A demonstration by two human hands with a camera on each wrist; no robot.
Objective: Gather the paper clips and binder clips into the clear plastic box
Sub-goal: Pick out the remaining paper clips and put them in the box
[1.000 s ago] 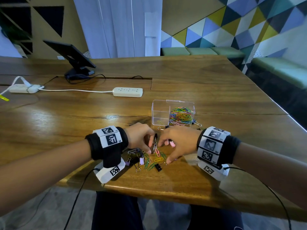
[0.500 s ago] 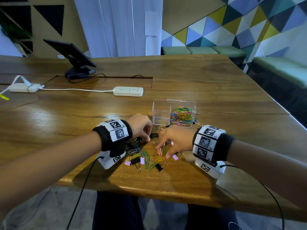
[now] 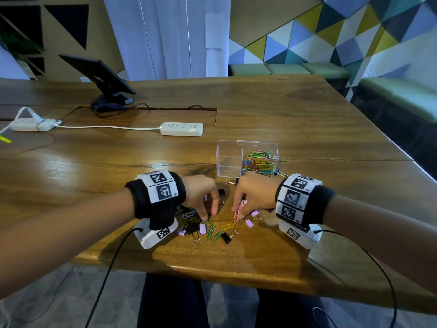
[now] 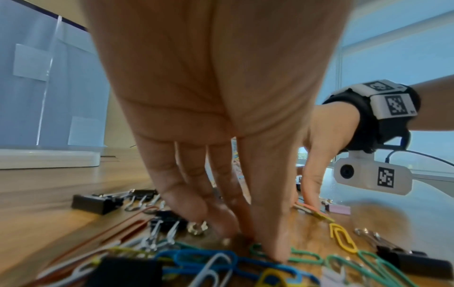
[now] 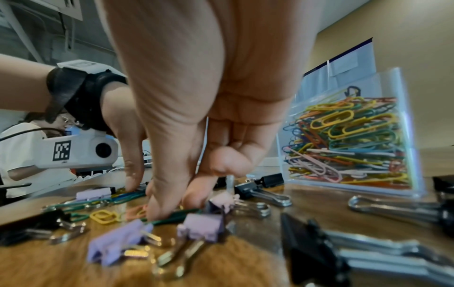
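The clear plastic box [image 3: 228, 159] stands on the wooden table [image 3: 307, 129]; its right half is full of coloured paper clips [image 3: 259, 163] and its left half holds one yellow clip. In front of it lies a loose pile of paper clips with lilac binder clips [image 3: 249, 223] and black binder clips [image 3: 225, 237]. My left hand [image 3: 208, 213] points down into the pile's left side, thumb and fingers closing on a green paper clip [image 4: 302, 258]. My right hand [image 3: 237, 213] pinches an orange-pink paper clip [image 3: 236, 215] at the pile's right side; its other fingers are curled.
A white power strip [image 3: 181, 129] lies behind the box, with a second one [image 3: 33, 124] at far left and a tablet on a stand [image 3: 104, 79] at the back. The table's front edge [image 3: 212, 266] runs just below the pile. Black binder clips [image 5: 267, 180] lie beside the box.
A second ago both hands met over one clip above the pile. They have since parted, and each now has its fingertips down among the clips on its own side.
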